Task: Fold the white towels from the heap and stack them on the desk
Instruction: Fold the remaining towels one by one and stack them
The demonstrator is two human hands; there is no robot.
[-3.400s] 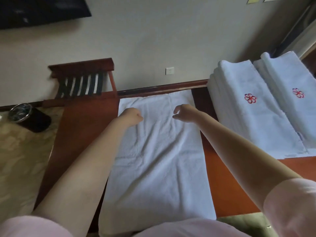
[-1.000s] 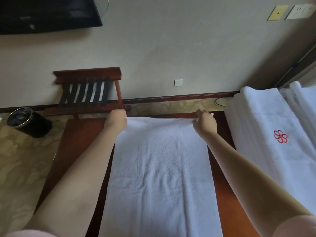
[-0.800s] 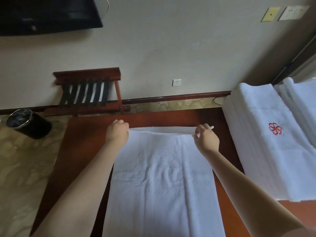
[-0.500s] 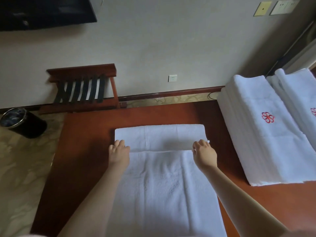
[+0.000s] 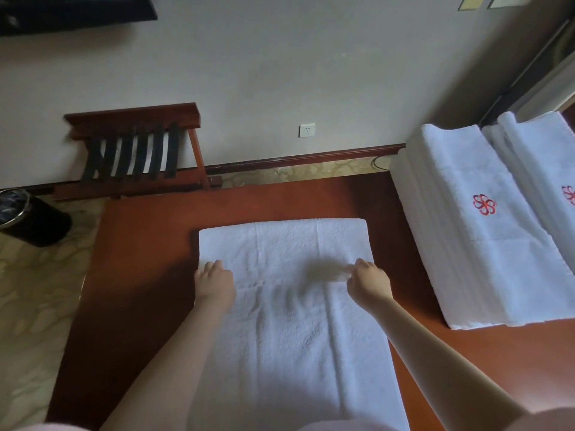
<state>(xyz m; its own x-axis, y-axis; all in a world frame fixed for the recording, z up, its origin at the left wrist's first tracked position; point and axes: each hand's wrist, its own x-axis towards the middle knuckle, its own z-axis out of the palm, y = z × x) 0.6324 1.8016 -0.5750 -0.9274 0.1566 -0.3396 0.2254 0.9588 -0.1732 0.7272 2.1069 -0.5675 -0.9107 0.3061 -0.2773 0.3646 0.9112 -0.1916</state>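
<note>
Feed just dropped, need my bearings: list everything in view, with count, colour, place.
towel: one, white, mid-desk, far end folded over
folded towel stacks: two, white, red emblems, desk's right
desk: one, red-brown, under the towels
luggage rack: one, red-brown, black straps, by wall, left
waste bin: one, black, floor far left
wall socket: one, white, low on wall
screen: one, dark, top left
left hand: one, grips fold's left corner
right hand: one, pinches fold's right corner

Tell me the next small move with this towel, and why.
Probably draw the pinched edge nearer. The left hand and right hand pinch the flap corners of the white towel, which is folded over only at its far end on the desk.
</note>
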